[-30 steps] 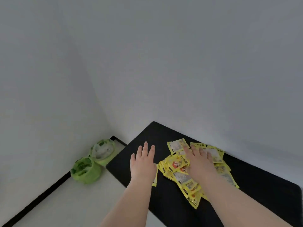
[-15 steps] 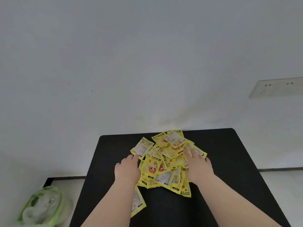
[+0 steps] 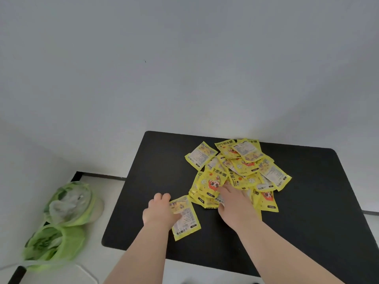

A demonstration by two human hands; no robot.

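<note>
— Since the earlier frame, our left hand (image 3: pixel 159 212) has dropped back from the pile (image 3: pixel 240 171) and curls round one packet (image 3: pixel 185 219), mid-frame on the counter (image 3: pixel 143 181).
— Right hand (image 3: pixel 235 204)?
— Flat and relaxed on the pile's near edge (steadying it, we judge). We should lift the packet clear, not drag it. Its long axis runs up-frame, with the near end tilted lower right.

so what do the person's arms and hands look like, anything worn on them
Nothing is worn on what shows. The left hand and right hand are bare, with no gloves, and no rings can be made out. Both forearms are bare down to the picture's lower edge: no sleeves, watch, bracelet, cables or markings.
</note>
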